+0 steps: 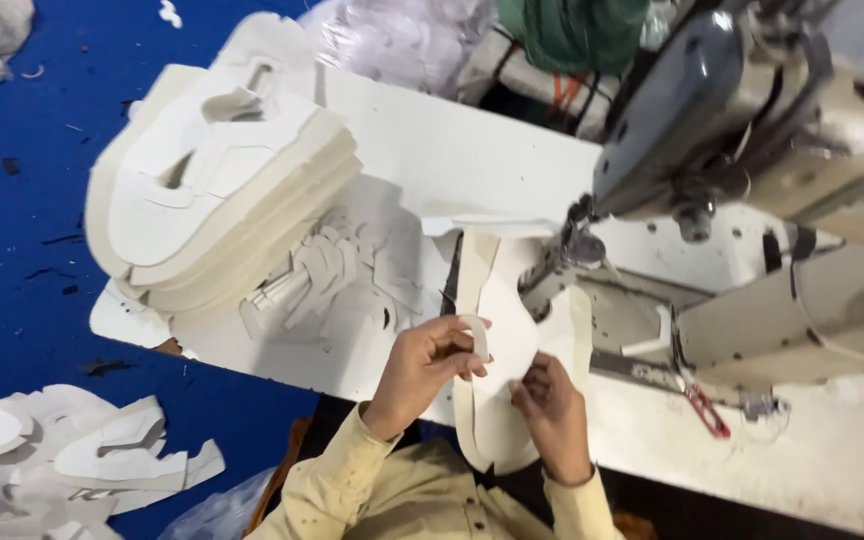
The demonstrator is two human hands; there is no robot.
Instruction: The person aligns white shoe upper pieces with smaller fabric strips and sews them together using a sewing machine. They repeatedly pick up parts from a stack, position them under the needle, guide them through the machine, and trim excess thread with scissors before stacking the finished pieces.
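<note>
Fingers of the left hand point(430, 365) pinch a small white strip point(479, 336) against the large white cut piece point(497, 370), which lies on the table point(832, 470) just before the sewing machine point(752, 130). The right hand point(552, 410) grips the piece's near edge with closed fingertips. Good work here probably means keeping both layers flat and edges aligned under the needle.

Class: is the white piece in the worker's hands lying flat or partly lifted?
Partly lifted: the left hand pinches up one edge of the white piece.

Flat white cut shoe panel point(502, 350) on the table edge beneath the needle.
</note>
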